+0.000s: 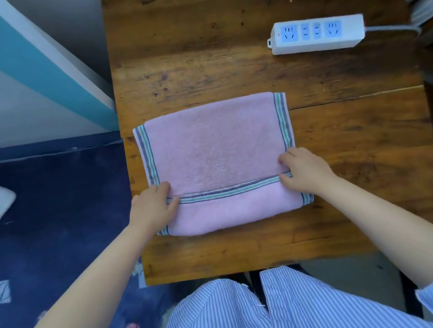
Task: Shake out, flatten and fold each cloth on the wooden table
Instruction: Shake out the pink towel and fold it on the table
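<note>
A: While you hold that striped hem, where does the pink towel (216, 148) lie for you?

B: It lies flat on the wooden worktop (201, 48), in the lower middle of the frame, with its near part already turned over onto itself. Your left hand (153, 207) pinches the left end of the folded hem, fingers curled over it. Your right hand (304, 170) pinches the right end in the same manner.

A: And which way does its long side run?

B: Across the frame, left to right, tilted a little so that the right end sits higher. Both hands are on the near hem, one at each end, so neither is nearer than the other. The unfolded part stretches away from you, toward the top of the frame.

A: So the next fold?

B: I judge it goes straight away from you, toward the white power strip (316, 34) at upper right, which lies well apart from the towel.
</note>
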Demonstrator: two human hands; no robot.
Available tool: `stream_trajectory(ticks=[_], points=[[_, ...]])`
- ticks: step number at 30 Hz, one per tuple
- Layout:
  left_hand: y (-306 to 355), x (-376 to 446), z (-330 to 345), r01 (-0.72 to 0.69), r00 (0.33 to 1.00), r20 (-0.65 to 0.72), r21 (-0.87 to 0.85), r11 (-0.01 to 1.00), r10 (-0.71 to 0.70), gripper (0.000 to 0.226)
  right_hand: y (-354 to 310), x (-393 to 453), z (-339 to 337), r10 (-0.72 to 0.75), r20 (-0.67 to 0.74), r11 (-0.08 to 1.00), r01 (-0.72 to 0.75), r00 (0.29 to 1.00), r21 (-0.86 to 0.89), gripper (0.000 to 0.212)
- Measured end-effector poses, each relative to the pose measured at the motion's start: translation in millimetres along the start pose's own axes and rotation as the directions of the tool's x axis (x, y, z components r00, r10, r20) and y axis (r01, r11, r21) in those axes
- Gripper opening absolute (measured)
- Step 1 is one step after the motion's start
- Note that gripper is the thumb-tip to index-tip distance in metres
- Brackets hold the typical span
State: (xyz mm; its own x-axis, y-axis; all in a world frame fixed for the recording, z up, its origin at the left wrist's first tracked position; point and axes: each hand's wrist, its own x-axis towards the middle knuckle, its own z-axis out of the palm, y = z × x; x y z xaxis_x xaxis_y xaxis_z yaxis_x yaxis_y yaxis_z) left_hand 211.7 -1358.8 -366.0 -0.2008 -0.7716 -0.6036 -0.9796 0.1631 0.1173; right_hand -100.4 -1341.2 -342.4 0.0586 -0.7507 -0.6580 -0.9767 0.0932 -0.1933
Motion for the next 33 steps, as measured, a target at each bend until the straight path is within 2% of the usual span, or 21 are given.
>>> stream_trajectory(ticks=[3, 5, 7, 9, 13, 17, 22, 24, 25, 26, 29, 31, 33], points=[[3.0, -7.1, -0.9, 0.132, 0.983, 0.149, -0.185, 0.974, -0.105, 0.034, -5.2, 2.2, -1.9, 0.069, 0.125, 0.998, -0.069, 0.990, -0.001, 0.041], [0.6, -8.2, -2.8, 0.216, 0.964, 0.228, -0.380, 0.899, -0.136, 0.029, -6.4, 1.9, -6.9, 0.104, 0.200, 0.993, -0.113, 0.974, 0.034, 0.042], [-2.4, -9.6, -5.4, 0.269, 0.956, 0.246, -0.524, 0.808, -0.159, 0.015, -3.7, 0.8, -11.6, 0.148, 0.255, 0.982, -0.172, 0.955, 0.075, 0.039], [-4.8, -11.3, -9.6, 0.269, 0.956, 0.255, -0.561, 0.783, -0.146, 0.008, -0.1, 0.3, -14.4, 0.158, 0.306, 0.985, -0.170, 0.939, 0.014, 0.036], [-4.9, -18.8, -13.4, 0.260, 0.955, 0.276, -0.586, 0.768, -0.112, 0.011, 0.9, -0.9, -8.5, 0.146, 0.354, 0.989, -0.128, 0.924, -0.073, 0.036], [-5.9, -21.6, -15.1, 0.235, 0.967, 0.221, -0.590, 0.773, -0.125, 0.009, -1.9, 1.3, -4.5, 0.175, 0.369, 0.973, -0.103, 0.913, -0.208, 0.034], [-9.2, -23.1, -15.2, 0.204, 0.976, 0.185, -0.569, 0.797, -0.117, 0.010, -7.3, -4.2, 16.0, 0.177, 0.171, 0.951, -0.124, 0.969, -0.282, 0.030], [-11.0, -24.1, -13.2, 0.198, 0.976, 0.185, -0.567, 0.799, -0.111, 0.010, -5.0, -7.6, 23.0, 0.132, 0.110, 0.973, -0.108, 0.985, -0.204, 0.021], [-11.2, -25.0, -13.0, 0.195, 0.977, 0.186, -0.562, 0.804, -0.107, 0.010, -2.6, -9.5, 23.7, 0.113, 0.099, 0.986, -0.099, 0.989, -0.137, 0.011], [-11.4, -25.7, -13.1, 0.192, 0.977, 0.185, -0.562, 0.804, -0.105, 0.010, 0.6, -11.4, 22.0, 0.089, 0.094, 0.995, -0.085, 0.992, -0.047, 0.009], [-14.3, -26.4, -20.1, 0.211, 0.970, 0.224, -0.576, 0.790, -0.095, 0.011, 13.4, -18.6, 4.9, 0.045, 0.125, 0.968, -0.074, 0.991, 0.241, 0.033], [-19.4, -26.3, -32.3, 0.270, 0.944, 0.325, -0.647, 0.714, -0.062, 0.010, 19.0, -24.1, -15.9, 0.039, 0.111, 0.919, -0.079, 0.993, 0.386, 0.032], [-23.3, -24.8, -48.8, 0.319, 0.925, 0.380, -0.750, 0.579, -0.018, 0.014, 20.4, -26.8, -36.1, 0.047, 0.079, 0.817, -0.083, 0.996, 0.570, 0.023]])
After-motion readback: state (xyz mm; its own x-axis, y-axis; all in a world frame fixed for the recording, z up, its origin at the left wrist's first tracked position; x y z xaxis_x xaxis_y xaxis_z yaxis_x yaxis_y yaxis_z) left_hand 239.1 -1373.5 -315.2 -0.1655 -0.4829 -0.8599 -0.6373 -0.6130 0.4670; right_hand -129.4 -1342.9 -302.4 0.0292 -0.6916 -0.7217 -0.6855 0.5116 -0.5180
